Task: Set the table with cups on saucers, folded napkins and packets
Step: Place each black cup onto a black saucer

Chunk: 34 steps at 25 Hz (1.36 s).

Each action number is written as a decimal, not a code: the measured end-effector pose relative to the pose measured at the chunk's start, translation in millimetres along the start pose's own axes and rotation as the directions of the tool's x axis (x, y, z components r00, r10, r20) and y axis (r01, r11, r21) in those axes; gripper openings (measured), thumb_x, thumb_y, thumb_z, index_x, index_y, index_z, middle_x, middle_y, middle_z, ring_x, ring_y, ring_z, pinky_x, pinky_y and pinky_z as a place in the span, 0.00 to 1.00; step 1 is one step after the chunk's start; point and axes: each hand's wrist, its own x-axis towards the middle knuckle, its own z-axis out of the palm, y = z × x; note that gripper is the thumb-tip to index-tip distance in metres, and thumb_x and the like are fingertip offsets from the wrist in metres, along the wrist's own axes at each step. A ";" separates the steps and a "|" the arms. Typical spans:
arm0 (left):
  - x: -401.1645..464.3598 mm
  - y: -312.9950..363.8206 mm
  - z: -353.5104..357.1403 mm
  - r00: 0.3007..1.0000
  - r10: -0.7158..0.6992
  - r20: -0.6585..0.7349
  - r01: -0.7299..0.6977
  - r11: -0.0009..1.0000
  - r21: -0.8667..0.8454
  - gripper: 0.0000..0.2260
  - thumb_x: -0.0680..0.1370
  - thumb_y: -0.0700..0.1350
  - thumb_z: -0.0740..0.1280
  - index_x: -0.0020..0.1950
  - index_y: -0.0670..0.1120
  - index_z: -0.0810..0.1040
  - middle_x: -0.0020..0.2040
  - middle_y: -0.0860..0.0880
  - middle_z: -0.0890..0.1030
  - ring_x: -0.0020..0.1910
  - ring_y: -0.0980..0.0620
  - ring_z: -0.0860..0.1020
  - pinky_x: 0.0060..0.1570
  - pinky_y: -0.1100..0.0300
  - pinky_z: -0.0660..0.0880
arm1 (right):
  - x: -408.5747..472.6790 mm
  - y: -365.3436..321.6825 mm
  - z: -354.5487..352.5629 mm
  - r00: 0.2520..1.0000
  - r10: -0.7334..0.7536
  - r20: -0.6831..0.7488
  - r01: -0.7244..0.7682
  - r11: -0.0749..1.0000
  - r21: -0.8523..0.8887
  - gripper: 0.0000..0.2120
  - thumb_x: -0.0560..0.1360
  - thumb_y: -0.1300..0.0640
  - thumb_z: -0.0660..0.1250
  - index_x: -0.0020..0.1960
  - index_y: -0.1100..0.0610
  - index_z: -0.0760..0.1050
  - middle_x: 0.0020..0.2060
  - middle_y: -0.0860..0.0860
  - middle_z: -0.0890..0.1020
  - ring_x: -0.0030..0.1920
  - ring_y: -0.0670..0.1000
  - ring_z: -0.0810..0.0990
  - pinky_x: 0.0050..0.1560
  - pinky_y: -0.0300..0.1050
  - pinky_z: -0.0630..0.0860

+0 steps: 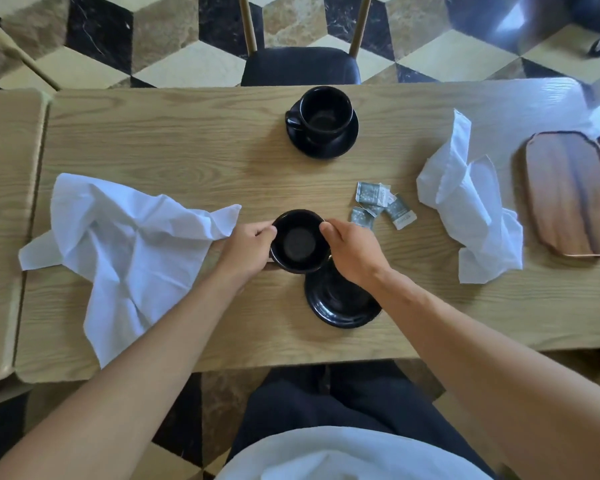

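The left hand [248,244] has its fingers curled around the left side of the near cup [299,241], thumb up by the rim, and the right hand [352,249] grips the opposite side the same way, so the black cup is held between both hands. The cup is upright, its mouth open toward the camera, and its lower right edge overlaps the near saucer [342,301] in the picture; whether the two touch cannot be told. That black saucer lies flat on the table [187,140], close to the near edge and partly under the right wrist. At the far side, in front of a dark chair [300,65], the far cup [324,114] stands upright on its own saucer [347,138], handle to the left. A crumpled, unfolded white napkin [125,244] is spread on the left of the table, one corner reaching under the left hand. A second crumpled napkin [471,202] lies on the right. Between it and the near cup, a small cluster of grey-green packets [380,204] lies flat on the wood, overlapping one another. Further right, a wooden tray [568,192] sits just beside the second napkin, near the table's end.
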 end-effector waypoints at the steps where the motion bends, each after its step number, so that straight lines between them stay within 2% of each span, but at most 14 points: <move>1: -5.9 3.7 12.2 0.998 0.014 0.055 -0.013 1.000 -0.014 0.16 0.81 0.41 0.57 0.39 0.42 0.81 0.39 0.42 0.79 0.44 0.43 0.81 0.52 0.40 0.82 | -7.8 10.5 -8.2 1.000 0.024 -0.021 -0.024 1.000 -0.009 0.19 0.85 0.48 0.54 0.37 0.49 0.71 0.31 0.48 0.77 0.31 0.48 0.73 0.33 0.44 0.68; 3: -16.3 5.1 37.6 0.990 0.016 0.143 -0.014 1.000 -0.015 0.17 0.82 0.38 0.55 0.46 0.40 0.83 0.44 0.38 0.83 0.48 0.41 0.84 0.52 0.42 0.83 | -23.9 32.1 -18.9 0.996 0.069 -0.050 -0.070 0.997 -0.018 0.18 0.85 0.48 0.55 0.42 0.50 0.76 0.35 0.48 0.81 0.35 0.49 0.77 0.37 0.47 0.71; 5: -23.5 1.3 57.9 0.987 -0.007 0.160 0.008 1.000 -0.008 0.16 0.84 0.37 0.55 0.54 0.39 0.84 0.48 0.37 0.84 0.49 0.41 0.84 0.52 0.43 0.83 | -35.9 49.3 -22.0 0.993 0.096 -0.066 -0.099 0.994 -0.039 0.17 0.85 0.49 0.55 0.43 0.50 0.77 0.35 0.46 0.81 0.37 0.49 0.78 0.38 0.45 0.71; 7: -27.4 -4.7 70.1 0.989 -0.038 0.141 0.041 0.999 -0.017 0.16 0.85 0.37 0.55 0.56 0.41 0.84 0.47 0.41 0.83 0.48 0.44 0.83 0.52 0.44 0.83 | -41.6 60.5 -20.0 0.992 0.099 -0.078 -0.104 0.992 -0.064 0.17 0.85 0.50 0.55 0.41 0.49 0.74 0.33 0.43 0.79 0.36 0.48 0.77 0.35 0.38 0.67; 9: -29.4 -9.9 76.4 0.990 -0.067 0.126 0.069 0.997 -0.016 0.16 0.85 0.37 0.55 0.55 0.41 0.84 0.49 0.39 0.84 0.52 0.41 0.83 0.52 0.43 0.83 | -44.8 68.1 -16.1 0.991 0.108 -0.076 -0.112 0.992 -0.052 0.16 0.85 0.50 0.55 0.41 0.46 0.74 0.33 0.41 0.78 0.36 0.45 0.76 0.34 0.34 0.66; 10: -30.0 -11.9 79.0 0.989 -0.080 0.121 0.081 0.997 -0.006 0.16 0.84 0.37 0.55 0.55 0.42 0.84 0.51 0.38 0.85 0.53 0.40 0.83 0.52 0.43 0.83 | -46.2 72.4 -14.0 0.991 0.116 -0.064 -0.117 0.993 -0.028 0.16 0.85 0.50 0.55 0.43 0.45 0.76 0.35 0.40 0.79 0.37 0.44 0.77 0.35 0.33 0.67; 13: -33.0 -16.0 83.5 0.988 -0.113 0.102 0.114 0.994 0.002 0.16 0.84 0.37 0.55 0.56 0.43 0.84 0.53 0.38 0.85 0.54 0.41 0.83 0.50 0.44 0.84 | -51.8 80.8 -8.6 0.991 0.132 -0.023 -0.132 0.991 0.026 0.16 0.85 0.49 0.54 0.60 0.49 0.81 0.46 0.45 0.84 0.45 0.48 0.80 0.43 0.38 0.72; 15: -31.5 -16.3 86.7 0.988 -0.128 0.086 0.129 0.992 -0.002 0.16 0.84 0.38 0.56 0.58 0.44 0.83 0.53 0.40 0.85 0.54 0.43 0.83 0.50 0.46 0.84 | -51.9 83.3 -8.1 0.989 0.144 -0.017 -0.143 0.988 0.058 0.18 0.85 0.49 0.54 0.66 0.51 0.79 0.52 0.48 0.85 0.52 0.50 0.81 0.51 0.43 0.75; 17: -29.8 -16.9 89.1 0.986 -0.149 0.073 0.150 0.989 -0.006 0.15 0.83 0.38 0.56 0.58 0.45 0.82 0.54 0.41 0.84 0.54 0.44 0.83 0.49 0.47 0.84 | -51.7 84.6 -8.5 0.986 0.164 -0.008 -0.163 0.983 0.082 0.19 0.85 0.48 0.54 0.68 0.52 0.78 0.55 0.49 0.85 0.54 0.51 0.81 0.54 0.44 0.75; 19: -28.2 -18.4 90.9 0.980 -0.189 0.067 0.192 0.980 -0.045 0.13 0.83 0.39 0.57 0.57 0.46 0.81 0.54 0.42 0.84 0.55 0.44 0.83 0.48 0.47 0.84 | -52.0 84.5 -9.3 0.987 0.159 0.002 -0.159 0.985 0.067 0.18 0.85 0.49 0.54 0.65 0.52 0.78 0.51 0.49 0.85 0.50 0.50 0.81 0.49 0.43 0.73; 22: -27.1 -20.5 94.8 0.973 -0.226 0.047 0.229 0.971 -0.074 0.12 0.83 0.39 0.57 0.53 0.49 0.80 0.55 0.42 0.84 0.55 0.44 0.83 0.49 0.48 0.84 | -51.0 82.5 -10.9 0.986 0.165 0.020 -0.165 0.986 0.030 0.16 0.85 0.49 0.53 0.54 0.51 0.79 0.41 0.47 0.83 0.41 0.47 0.80 0.41 0.45 0.73; 26: -27.9 -21.2 97.7 0.974 -0.224 0.025 0.225 0.971 -0.075 0.12 0.82 0.40 0.58 0.53 0.51 0.79 0.54 0.43 0.84 0.54 0.44 0.83 0.49 0.47 0.84 | -48.4 79.6 -11.7 0.975 0.215 0.054 -0.215 0.977 -0.001 0.17 0.82 0.52 0.52 0.40 0.56 0.72 0.34 0.51 0.80 0.34 0.51 0.76 0.33 0.46 0.70; 30: -31.4 -22.7 96.8 0.983 -0.186 0.014 0.186 0.983 -0.011 0.12 0.82 0.43 0.58 0.55 0.52 0.80 0.53 0.46 0.84 0.55 0.45 0.83 0.55 0.45 0.82 | -51.0 76.5 -11.4 0.967 0.246 0.058 -0.247 0.969 0.009 0.17 0.81 0.54 0.53 0.35 0.57 0.67 0.31 0.52 0.77 0.30 0.51 0.72 0.30 0.46 0.66; 34: -32.8 -24.3 92.5 0.987 -0.161 -0.027 0.162 0.983 0.085 0.12 0.81 0.45 0.59 0.57 0.54 0.80 0.52 0.49 0.84 0.54 0.47 0.82 0.61 0.43 0.77 | -55.3 73.8 -5.2 0.967 0.246 0.067 -0.248 0.968 0.025 0.17 0.82 0.54 0.53 0.37 0.57 0.68 0.32 0.53 0.78 0.31 0.51 0.73 0.31 0.46 0.66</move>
